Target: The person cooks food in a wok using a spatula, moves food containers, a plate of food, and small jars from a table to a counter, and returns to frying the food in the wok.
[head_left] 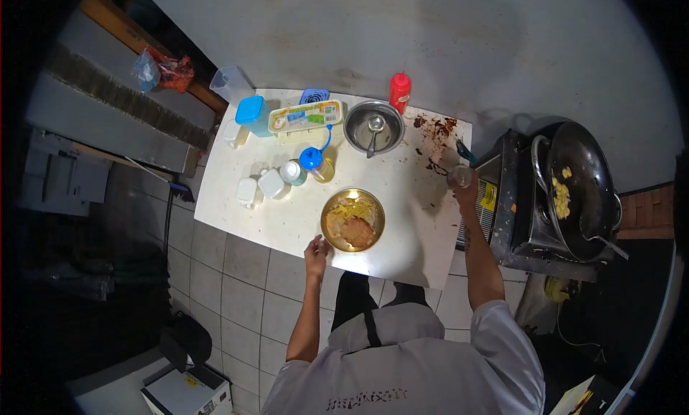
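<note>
At the table's front edge, my left hand (pixel 316 256) is closed, its fingers curled close beside the gold-coloured bowl (pixel 324 232). Whatever it may hold is too small to make out. Shredded pale yellow food (pixel 364 210) and a brownish-orange portion (pixel 357 232) lie in that bowl. Stretched out to the right, my right hand (pixel 466 191) is wrapped round a small clear glass (pixel 458 175) above the table's right edge. A dark green-handled item (pixel 465 152) lies just beyond the glass.
A wok (pixel 599 178) with yellow pieces and a spatula (pixel 606 245) sits on the stove at right. A steel bowl (pixel 353 140) holds a ladle (pixel 375 128). A red squeeze bottle (pixel 400 93), blue-capped oil bottle (pixel 316 164) and several containers stand on the table (pixel 287 217).
</note>
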A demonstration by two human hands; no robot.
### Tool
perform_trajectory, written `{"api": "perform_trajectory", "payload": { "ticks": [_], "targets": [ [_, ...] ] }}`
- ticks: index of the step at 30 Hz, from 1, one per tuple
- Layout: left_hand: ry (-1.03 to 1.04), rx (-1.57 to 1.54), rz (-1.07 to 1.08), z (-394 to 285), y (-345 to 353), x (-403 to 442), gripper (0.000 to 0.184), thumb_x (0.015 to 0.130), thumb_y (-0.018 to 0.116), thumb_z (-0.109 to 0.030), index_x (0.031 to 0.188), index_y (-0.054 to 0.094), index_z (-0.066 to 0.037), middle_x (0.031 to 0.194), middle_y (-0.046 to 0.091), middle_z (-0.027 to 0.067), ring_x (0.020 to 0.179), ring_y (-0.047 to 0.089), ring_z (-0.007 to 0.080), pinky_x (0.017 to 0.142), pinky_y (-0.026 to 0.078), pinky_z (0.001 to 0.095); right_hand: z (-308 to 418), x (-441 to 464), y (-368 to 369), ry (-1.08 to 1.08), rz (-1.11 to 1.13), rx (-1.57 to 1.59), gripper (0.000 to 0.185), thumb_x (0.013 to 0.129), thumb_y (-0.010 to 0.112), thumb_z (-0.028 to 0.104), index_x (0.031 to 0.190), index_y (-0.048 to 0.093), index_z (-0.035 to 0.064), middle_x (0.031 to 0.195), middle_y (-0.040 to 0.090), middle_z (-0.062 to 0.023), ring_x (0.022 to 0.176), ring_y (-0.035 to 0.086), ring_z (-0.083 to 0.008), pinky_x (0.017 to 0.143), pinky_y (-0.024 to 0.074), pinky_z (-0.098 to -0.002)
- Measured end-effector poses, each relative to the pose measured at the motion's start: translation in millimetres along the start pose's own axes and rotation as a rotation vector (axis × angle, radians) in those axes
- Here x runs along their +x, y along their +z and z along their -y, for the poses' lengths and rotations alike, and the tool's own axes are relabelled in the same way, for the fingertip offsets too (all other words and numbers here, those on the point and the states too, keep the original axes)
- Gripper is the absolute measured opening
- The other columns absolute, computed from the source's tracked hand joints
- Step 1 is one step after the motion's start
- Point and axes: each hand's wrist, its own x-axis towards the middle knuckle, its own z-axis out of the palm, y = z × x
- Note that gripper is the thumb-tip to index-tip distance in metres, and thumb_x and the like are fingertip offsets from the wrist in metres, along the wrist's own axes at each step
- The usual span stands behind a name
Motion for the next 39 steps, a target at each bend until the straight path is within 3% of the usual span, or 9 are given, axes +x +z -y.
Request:
{"api": "perform_trajectory", "payload": {
  "ticks": [1, 4, 6, 7, 17, 27, 30, 34, 39],
  "targets": [
    [-0.001, 0.003, 0.008, -3.1, -0.2, 5.9, 0.034, 0.097, 0.048, -0.014, 0.126, 0.052, 0.004, 0.1, 0.064, 0.012, 0.087, 0.063, 0.0171, 0.077, 0.052, 0.0301, 6.0, -0.7, 4.4, 0.055, 0.002, 0.029, 0.068, 0.075, 0.079, 0.015, 0.132, 0.041, 0.0145, 0.109, 0.058, -0.0088, 0.068, 0.06, -0.0129, 0.046, 0.0478, -0.0234],
    [0.021, 0.028, 0.066, -11.5, 1.6, 14.3, 0.024, 0.096, 0.047, -0.007, 0.116, 0.055, 0.004, 0.083, 0.06, 0.0033, 0.069, 0.055, 0.0083, 0.063, 0.047, 0.0236, 36.1, -13.9, 8.5, -0.024, -0.036, -0.057, 0.067, 0.074, 0.079, 0.014, 0.13, 0.042, 0.0104, 0.113, 0.057, -0.0115, 0.083, 0.063, -0.0204, 0.064, 0.0535, -0.0297],
    [0.063, -0.002, 0.153, -1.7, -4.0, 26.7, 0.019, 0.096, 0.046, -0.006, 0.11, 0.055, 0.003, 0.08, 0.059, 0.0024, 0.066, 0.054, 0.0077, 0.061, 0.046, 0.0234, 89.0, -38.5, 11.8, -0.2, -0.019, -0.096, 0.066, 0.068, 0.079, 0.01, 0.126, 0.047, 0.0066, 0.117, 0.056, -0.015, 0.11, 0.056, -0.0307, 0.093, 0.0446, -0.0363],
    [0.111, -0.044, 0.224, 4.5, -5.0, 33.5, 0.014, 0.096, 0.046, -0.006, 0.104, 0.055, 0.001, 0.076, 0.057, 0.0014, 0.064, 0.052, 0.007, 0.059, 0.045, 0.0232, 100.9, -50.5, 13.7, -0.234, 0.032, -0.067, 0.068, 0.068, 0.079, 0.008, 0.127, 0.045, 0.0064, 0.122, 0.054, -0.0166, 0.114, 0.055, -0.0331, 0.095, 0.0441, -0.0375],
    [0.061, -0.071, 0.312, 0.8, -11.0, 64.8, 0.019, 0.097, 0.053, -0.019, 0.087, 0.046, -0.004, 0.07, 0.053, 0.0006, 0.058, 0.049, 0.0071, 0.05, 0.043, 0.0228, 158.8, -121.8, 51.3, -0.13, 0.169, -0.05, 0.071, 0.067, 0.078, 0.002, 0.129, 0.043, 0.0046, 0.123, 0.053, -0.0155, 0.113, 0.055, -0.0323, 0.092, 0.0474, -0.0385],
    [0.018, -0.123, 0.256, -16.2, 2.3, 69.9, 0.008, 0.098, 0.04, -0.003, 0.096, 0.047, -0.004, 0.092, 0.056, 0.0037, 0.076, 0.055, 0.0081, 0.06, 0.049, 0.0223, 145.7, -134.6, 63.1, 0.022, 0.152, -0.054, 0.075, 0.068, 0.079, 0.005, 0.132, 0.041, 0.0053, 0.123, 0.054, -0.017, 0.112, 0.056, -0.0319, 0.091, 0.0477, -0.0382],
    [0.111, -0.119, 0.342, -24.6, 4.0, 64.4, 0.033, 0.099, 0.036, -0.003, 0.13, 0.045, 0.001, 0.114, 0.059, 0.0107, 0.095, 0.059, 0.0163, 0.08, 0.05, 0.0263, 126.5, -134.3, 68.3, -0.068, 0.121, -0.063, 0.074, 0.069, 0.079, 0.008, 0.133, 0.041, 0.0052, 0.122, 0.054, -0.0176, 0.11, 0.057, -0.0309, 0.09, 0.048, -0.0376],
    [0.158, 0.014, 0.313, 5.0, -2.6, 82.2, 0.041, 0.099, 0.039, -0.006, 0.138, 0.036, 0.005, 0.125, 0.056, 0.017, 0.107, 0.056, 0.0187, 0.093, 0.043, 0.0277, 129.1, -130.3, 64.5, -0.009, 0.168, -0.008, 0.072, 0.072, 0.079, 0.013, 0.132, 0.041, 0.0045, 0.12, 0.056, -0.0178, 0.111, 0.056, -0.0308, 0.092, 0.0467, -0.0377],
    [0.26, 0.056, 0.245, -17.0, -15.0, 63.9, 0.039, 0.098, 0.04, -0.006, 0.136, 0.041, 0.003, 0.113, 0.061, 0.0137, 0.096, 0.059, 0.016, 0.084, 0.046, 0.0265, 122.3, -126.3, 66.3, -0.047, 0.18, -0.037, 0.076, 0.071, 0.081, 0.015, 0.133, 0.039, 0.003, 0.12, 0.056, -0.0187, 0.11, 0.057, -0.0326, 0.089, 0.0491, -0.0396]
  ]
}}
